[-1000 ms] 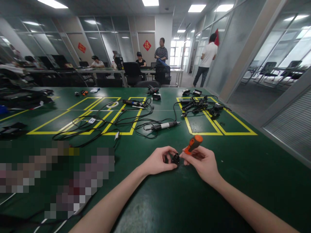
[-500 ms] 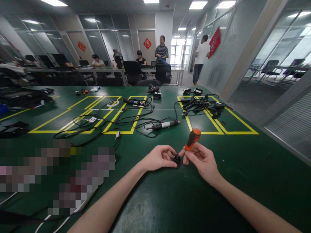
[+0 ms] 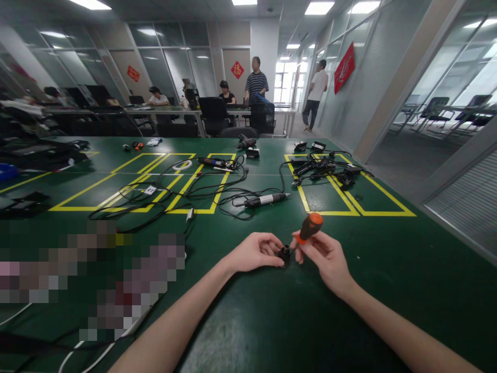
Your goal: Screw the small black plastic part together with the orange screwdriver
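Observation:
My left hand (image 3: 256, 252) pinches a small black cylindrical part (image 3: 285, 254) that stands on the green table (image 3: 240, 321). My right hand (image 3: 327, 259) grips an orange and black screwdriver (image 3: 311, 226) just to the right of that part. The screwdriver's handle leans up and to the right above the fingers. Its lower end is too small to make out near the right fingertips. Both hands are close together, with the black part between them.
Beyond the hands lies a silver and black electric screwdriver (image 3: 266, 200) with a looping cable. Tangled black cables (image 3: 322, 168) lie at the back right. A power drill (image 3: 246, 141) sits at the far edge. Blurred items cover the left side. Several people are in the background.
The screwdriver's handle has tipped slightly to the right and dropped a little in my right hand. My left hand stays on the black part. In the background the standing people have shifted.

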Tool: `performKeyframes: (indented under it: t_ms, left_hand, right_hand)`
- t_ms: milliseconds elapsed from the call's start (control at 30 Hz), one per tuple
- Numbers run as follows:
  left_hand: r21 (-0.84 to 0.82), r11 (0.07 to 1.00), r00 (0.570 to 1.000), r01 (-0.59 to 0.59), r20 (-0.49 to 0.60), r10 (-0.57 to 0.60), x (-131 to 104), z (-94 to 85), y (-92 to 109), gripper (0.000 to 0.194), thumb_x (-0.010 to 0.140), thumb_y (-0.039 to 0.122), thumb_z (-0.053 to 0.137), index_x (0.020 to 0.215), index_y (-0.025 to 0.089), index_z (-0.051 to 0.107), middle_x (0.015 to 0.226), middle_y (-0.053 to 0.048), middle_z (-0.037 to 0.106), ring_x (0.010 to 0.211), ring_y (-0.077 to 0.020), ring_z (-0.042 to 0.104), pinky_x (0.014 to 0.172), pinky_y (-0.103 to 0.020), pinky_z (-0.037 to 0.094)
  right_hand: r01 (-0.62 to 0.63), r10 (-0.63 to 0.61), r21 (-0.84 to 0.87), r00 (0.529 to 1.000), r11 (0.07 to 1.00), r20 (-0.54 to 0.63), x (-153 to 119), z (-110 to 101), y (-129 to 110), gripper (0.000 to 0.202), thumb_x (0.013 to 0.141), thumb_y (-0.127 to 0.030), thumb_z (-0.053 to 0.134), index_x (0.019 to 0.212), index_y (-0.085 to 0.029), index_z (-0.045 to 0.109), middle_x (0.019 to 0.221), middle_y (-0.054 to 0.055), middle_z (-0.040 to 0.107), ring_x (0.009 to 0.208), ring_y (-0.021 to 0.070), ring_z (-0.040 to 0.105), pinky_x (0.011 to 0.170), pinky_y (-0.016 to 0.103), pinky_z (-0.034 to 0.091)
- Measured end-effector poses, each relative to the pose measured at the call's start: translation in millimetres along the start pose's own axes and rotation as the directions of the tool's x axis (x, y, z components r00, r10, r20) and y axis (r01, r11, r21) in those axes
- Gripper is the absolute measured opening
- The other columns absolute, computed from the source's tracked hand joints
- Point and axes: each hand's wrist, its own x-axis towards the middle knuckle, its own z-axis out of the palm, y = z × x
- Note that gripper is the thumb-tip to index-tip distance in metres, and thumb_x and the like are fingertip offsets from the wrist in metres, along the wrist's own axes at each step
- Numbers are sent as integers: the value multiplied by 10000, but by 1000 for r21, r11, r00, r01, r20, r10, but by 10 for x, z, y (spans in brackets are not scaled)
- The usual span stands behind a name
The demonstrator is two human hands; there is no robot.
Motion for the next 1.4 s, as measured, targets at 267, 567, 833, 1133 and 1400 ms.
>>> performKeyframes:
  t_ms: [267,567,833,1133,1400]
  left_hand:
    - [26,999,1000,-24,11,23,-15,13,29,429,703,294,821,1057,108,669,854,-70,721,693,-126,650,650,-229,500]
    - [142,988,998,-65,10,65,-11,38,19,467,728,273,784,1140,112,636,750,-23,677,655,-121,626,630,-226,495]
    - [156,986,998,-59,-2,61,-18,52,47,487,706,301,810,1129,117,655,827,-39,693,687,-123,627,654,-241,493]
    - [158,987,999,-38,-5,39,-25,58,63,459,704,314,810,1094,118,667,767,-19,676,669,-120,607,647,-242,487]
    - [159,986,999,-40,-14,43,-25,63,47,456,713,309,808,1102,118,666,747,-9,662,667,-117,604,642,-232,481]
  right_hand:
    - [-15,13,-82,1000,996,-27,21,-16,-9,161,791,-307,790,785,-171,704,771,28,669,559,113,593,539,249,522]
    - [-37,37,-26,999,999,-8,6,2,-4,186,817,-333,762,903,-185,688,769,30,694,570,126,620,544,260,541]
    - [-16,16,-39,1000,999,-11,49,-4,-1,190,857,-354,717,798,-175,692,723,17,654,520,103,576,505,245,511]
    - [-49,46,-52,997,997,-59,34,-3,25,221,787,-360,788,857,-184,674,777,28,684,532,112,590,502,254,523]
    - [-27,28,-41,1000,999,13,49,-18,12,212,886,-381,678,955,-184,712,778,35,683,529,116,584,496,264,489]
